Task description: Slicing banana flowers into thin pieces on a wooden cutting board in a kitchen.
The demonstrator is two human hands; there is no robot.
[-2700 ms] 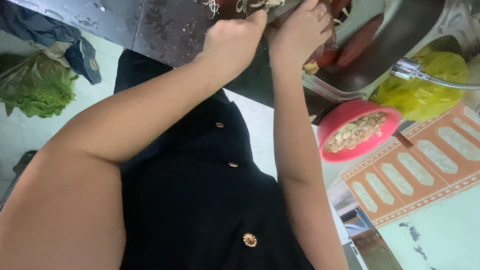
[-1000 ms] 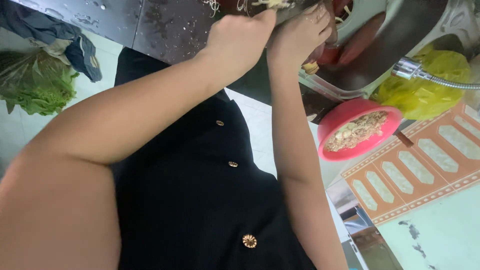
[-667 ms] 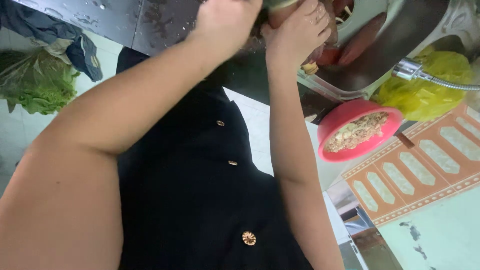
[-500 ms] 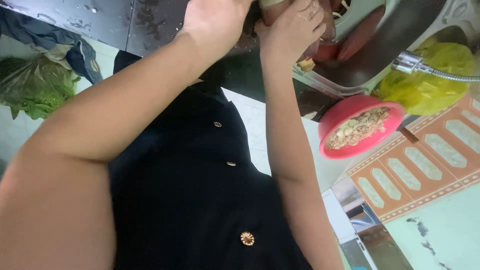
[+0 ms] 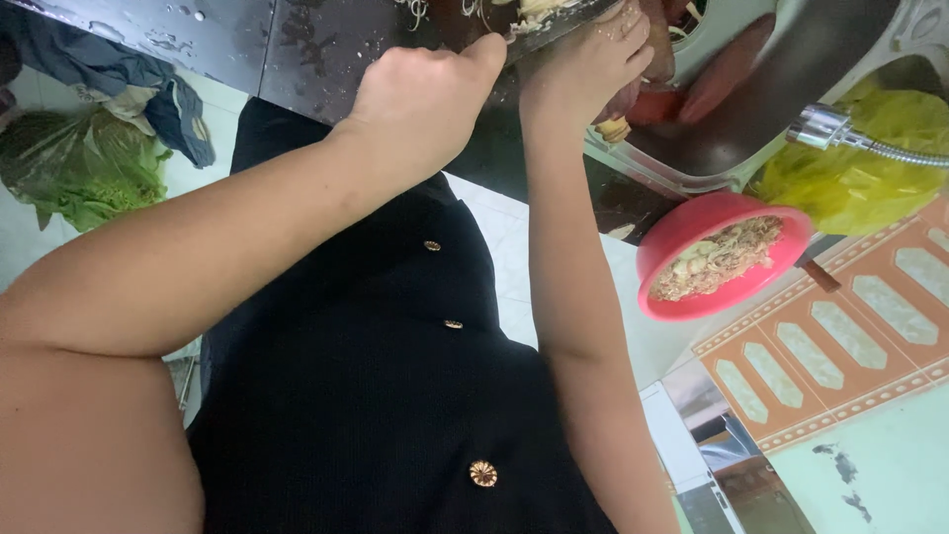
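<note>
We are in a home kitchen. We see a dark wet counter and a shiny metal sink with a tap hose. A pink bowl holds chopped food. Green leafy vegetables lie on the pale tiled floor. Orange patterned tiles are nearby.

Dark, wet counter: water drops across its surface, pale shreds at the far edge, a metal sink set in. Tiled floor: pink bowl of shredded bits, leafy greens, yellow bag, crumpled cloth.
</note>
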